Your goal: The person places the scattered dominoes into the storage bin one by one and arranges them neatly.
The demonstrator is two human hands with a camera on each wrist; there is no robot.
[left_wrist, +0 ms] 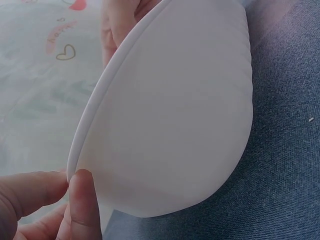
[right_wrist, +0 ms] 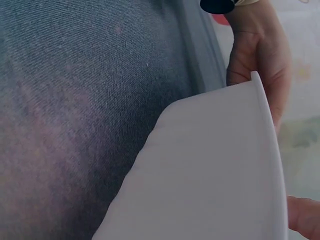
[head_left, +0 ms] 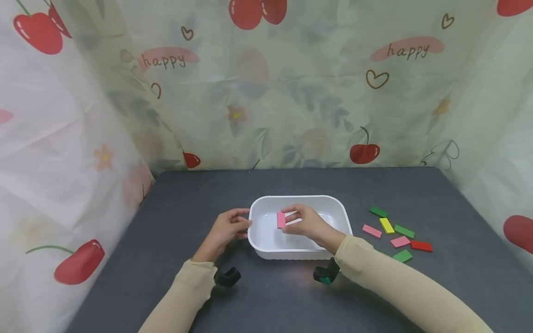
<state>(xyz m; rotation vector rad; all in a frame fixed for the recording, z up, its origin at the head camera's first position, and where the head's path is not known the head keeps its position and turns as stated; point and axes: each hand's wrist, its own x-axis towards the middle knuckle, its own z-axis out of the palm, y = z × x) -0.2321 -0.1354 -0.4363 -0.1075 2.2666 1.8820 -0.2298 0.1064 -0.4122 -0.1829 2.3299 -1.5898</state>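
A white plastic tub (head_left: 300, 255) with rounded corners stands on the dark table. At its left end my left hand (head_left: 226, 230) grips the rim (left_wrist: 95, 107); in the left wrist view one fingertip (left_wrist: 82, 187) lies against the outer wall and another meets the rim's edge. Over the tub's inside, my right hand (head_left: 308, 225) pinches a pink rectangular block (head_left: 281, 220) upright between thumb and fingers. In the right wrist view the tub's wall (right_wrist: 215, 160) hides the block and most of that hand.
Right of the tub lie several loose blocks: green (head_left: 378, 212), yellow (head_left: 386, 225), pink (head_left: 372, 231) and red (head_left: 421, 245). A printed curtain (head_left: 291, 115) hangs behind the dark table (head_left: 200, 194) and along both sides. Black wrist mounts (head_left: 227, 277) stick out below both wrists.
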